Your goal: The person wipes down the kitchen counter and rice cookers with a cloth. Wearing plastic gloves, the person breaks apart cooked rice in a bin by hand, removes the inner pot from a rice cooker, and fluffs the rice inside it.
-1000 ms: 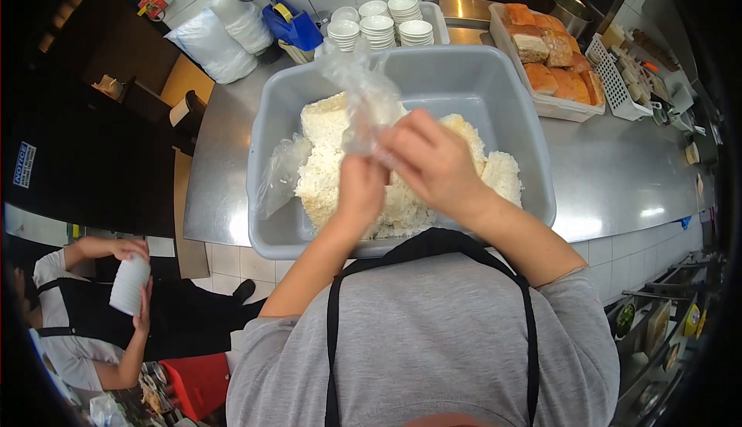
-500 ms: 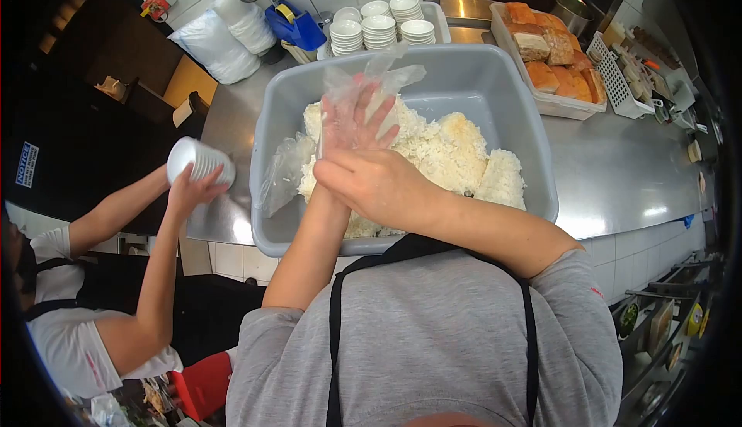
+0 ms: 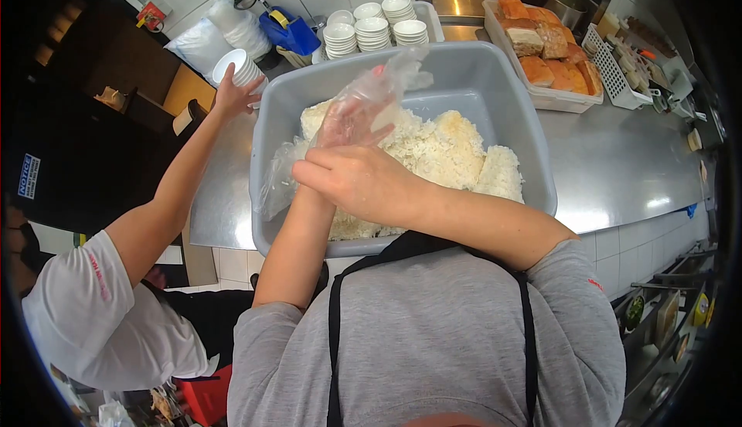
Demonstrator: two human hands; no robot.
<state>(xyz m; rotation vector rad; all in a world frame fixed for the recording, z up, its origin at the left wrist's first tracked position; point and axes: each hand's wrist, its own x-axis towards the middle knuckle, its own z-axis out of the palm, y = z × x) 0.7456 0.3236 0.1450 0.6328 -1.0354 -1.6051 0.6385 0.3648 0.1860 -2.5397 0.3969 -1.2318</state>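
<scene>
My left hand [image 3: 348,122] is inside a clear plastic glove [image 3: 394,75], its fingers stretched out above the rice. The loose fingertips of the glove stick out past my own. At the left wrist, my right hand [image 3: 359,180] is bare and pinches the cuff of the glove. Below both hands, cooked white rice [image 3: 433,145] lies in big clumps in a grey plastic tub [image 3: 533,149]. Another piece of clear plastic [image 3: 280,183], crumpled, rests against the left inner wall of the tub.
To the left, a co-worker's hand [image 3: 232,98] holds a stack of white bowls [image 3: 241,68]. Behind the tub are stacked small white bowls [image 3: 372,33] and a blue holder [image 3: 292,33]. A container of browned bread-like blocks [image 3: 545,48] stands at back right on the steel counter [image 3: 610,164].
The glove has slid further along my left hand, which now leans to the right. My right hand has shifted slightly left. The co-worker's bowl stack has moved away toward the back of the counter.
</scene>
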